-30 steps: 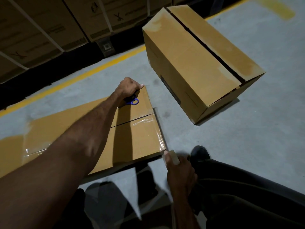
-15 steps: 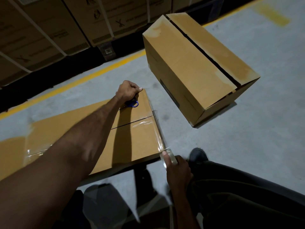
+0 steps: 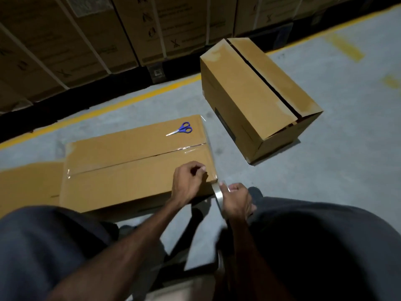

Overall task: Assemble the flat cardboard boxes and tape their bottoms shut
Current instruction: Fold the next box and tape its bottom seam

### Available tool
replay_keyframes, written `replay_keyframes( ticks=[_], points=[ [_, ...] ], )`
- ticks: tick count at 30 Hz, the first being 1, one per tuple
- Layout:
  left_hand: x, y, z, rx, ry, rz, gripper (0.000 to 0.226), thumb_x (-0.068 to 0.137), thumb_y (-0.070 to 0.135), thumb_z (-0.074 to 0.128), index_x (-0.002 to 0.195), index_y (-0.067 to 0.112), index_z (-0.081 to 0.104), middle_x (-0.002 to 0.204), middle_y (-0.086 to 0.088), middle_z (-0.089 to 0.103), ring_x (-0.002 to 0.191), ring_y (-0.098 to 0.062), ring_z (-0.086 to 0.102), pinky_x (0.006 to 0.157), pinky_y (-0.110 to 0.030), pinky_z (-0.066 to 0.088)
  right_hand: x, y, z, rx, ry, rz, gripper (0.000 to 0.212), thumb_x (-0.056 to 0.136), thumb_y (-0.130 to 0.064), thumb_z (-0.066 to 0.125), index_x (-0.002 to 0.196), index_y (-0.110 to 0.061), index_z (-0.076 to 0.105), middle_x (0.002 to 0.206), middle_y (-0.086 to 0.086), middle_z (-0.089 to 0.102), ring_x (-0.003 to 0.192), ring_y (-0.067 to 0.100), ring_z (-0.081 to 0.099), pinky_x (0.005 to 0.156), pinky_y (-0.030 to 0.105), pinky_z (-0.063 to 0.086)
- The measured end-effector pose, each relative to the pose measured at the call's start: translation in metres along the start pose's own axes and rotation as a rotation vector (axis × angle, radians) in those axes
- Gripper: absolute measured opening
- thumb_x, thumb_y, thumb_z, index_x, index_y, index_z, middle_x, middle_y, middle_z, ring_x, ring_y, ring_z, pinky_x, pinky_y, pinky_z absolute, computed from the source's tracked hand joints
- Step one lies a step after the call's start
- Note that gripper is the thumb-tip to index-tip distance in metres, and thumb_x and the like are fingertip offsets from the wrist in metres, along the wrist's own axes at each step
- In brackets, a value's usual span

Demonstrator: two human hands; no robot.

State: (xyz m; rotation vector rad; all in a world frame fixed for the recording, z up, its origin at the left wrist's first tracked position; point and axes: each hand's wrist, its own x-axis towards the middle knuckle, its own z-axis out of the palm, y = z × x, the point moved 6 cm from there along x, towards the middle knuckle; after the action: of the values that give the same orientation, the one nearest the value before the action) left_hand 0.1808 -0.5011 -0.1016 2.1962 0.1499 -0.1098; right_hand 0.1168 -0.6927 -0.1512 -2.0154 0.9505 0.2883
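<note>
The tape roll [image 3: 220, 193] is gripped by the right hand [image 3: 237, 198], the light, stiff box [image 3: 138, 166] corner pinched by left-hand [image 3: 187, 183] fingers [image 3: 200, 169].

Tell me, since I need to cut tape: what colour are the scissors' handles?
Blue, on the scissors lying on the box, clear in the head view.
</note>
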Motion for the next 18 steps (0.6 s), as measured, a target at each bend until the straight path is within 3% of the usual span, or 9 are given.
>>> replay_keyframes(
  ticks=[2,6,9,13,18],
  points=[
    [0.001,0.014,-0.014,0.015,-0.080,0.019,0.012,0.096,0.028,0.070,0.091,0.022,0.079,0.082,0.014,0.076,0.074,-0.004,0.071,0.075,-0.036,0.062,-0.009,-0.005,-0.004,-0.041,-0.007,0.003,0.029,0.094,-0.054,0.071,0.101,-0.026,0.066,0.097,-0.005,0.064,0.089,0.015,0.051,0.069,0.031,0.024],
    [0.002,0.036,-0.053,0.139,-0.274,0.130,0.010,0.096,0.023,0.074,0.090,0.019,0.081,0.084,0.012,0.076,0.079,-0.004,0.070,0.078,-0.032,0.058,-0.014,-0.019,-0.010,-0.071,0.085,-0.083,0.025,0.092,-0.049,0.076,0.097,-0.026,0.067,0.096,-0.006,0.069,0.096,0.017,0.059,0.089,0.039,0.031],
    [0.003,0.032,-0.084,0.195,-0.350,0.151,0.011,0.094,0.024,0.075,0.085,0.021,0.080,0.079,0.012,0.076,0.077,-0.005,0.070,0.079,-0.036,0.059,-0.013,-0.053,-0.004,-0.029,0.082,-0.249,0.019,0.093,-0.044,0.075,0.092,-0.027,0.065,0.088,-0.011,0.067,0.094,0.014,0.061,0.089,0.039,0.029],
    [0.021,0.039,-0.108,0.212,-0.363,0.156,0.011,0.095,0.029,0.075,0.087,0.022,0.080,0.084,0.012,0.076,0.081,-0.005,0.069,0.082,-0.038,0.060,-0.001,-0.122,0.016,-0.081,-0.048,-0.533,0.013,0.099,-0.036,0.069,0.091,-0.026,0.066,0.088,-0.013,0.069,0.091,0.009,0.060,0.091,0.035,0.022],
    [0.059,0.046,-0.139,0.271,-0.313,0.196,0.015,0.097,0.033,0.073,0.096,0.020,0.080,0.094,0.007,0.076,0.086,-0.009,0.068,0.084,-0.041,0.060,0.038,-0.199,0.060,-0.363,-0.181,-0.812,0.009,0.100,-0.035,0.067,0.106,-0.030,0.072,0.095,-0.012,0.075,0.096,0.011,0.063,0.089,0.036,0.022]
  ],
)
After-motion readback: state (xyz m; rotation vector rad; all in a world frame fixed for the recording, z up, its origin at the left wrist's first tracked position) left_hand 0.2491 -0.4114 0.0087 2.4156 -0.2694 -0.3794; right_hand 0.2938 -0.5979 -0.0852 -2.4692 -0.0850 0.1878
